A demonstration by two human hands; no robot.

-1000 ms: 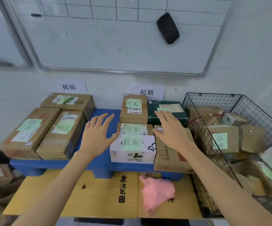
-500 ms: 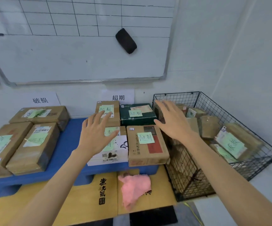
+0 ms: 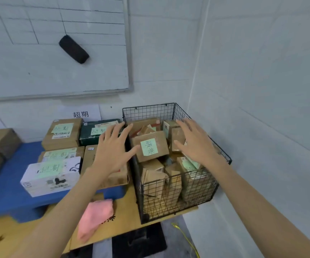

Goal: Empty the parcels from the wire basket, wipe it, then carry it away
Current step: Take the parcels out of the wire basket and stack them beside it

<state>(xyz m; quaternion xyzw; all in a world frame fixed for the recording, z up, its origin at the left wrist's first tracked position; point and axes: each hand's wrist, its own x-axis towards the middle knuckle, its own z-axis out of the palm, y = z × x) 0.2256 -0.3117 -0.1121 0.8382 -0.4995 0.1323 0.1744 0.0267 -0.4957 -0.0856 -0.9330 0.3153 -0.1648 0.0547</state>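
Both hands, left hand (image 3: 113, 149) and right hand (image 3: 193, 144), hover spread-fingered and empty over the parcel-filled black wire basket (image 3: 176, 194), flanking a brown cardboard parcel (image 3: 151, 147).

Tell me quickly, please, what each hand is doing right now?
Left hand: open, fingers spread, holding nothing, at the wire basket's left rim.
Right hand: open, empty, over the parcels.

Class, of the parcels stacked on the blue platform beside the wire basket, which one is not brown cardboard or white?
The dark green box in the back row, next to the wire basket. Its neighbours are brown cardboard, and one in front is white.
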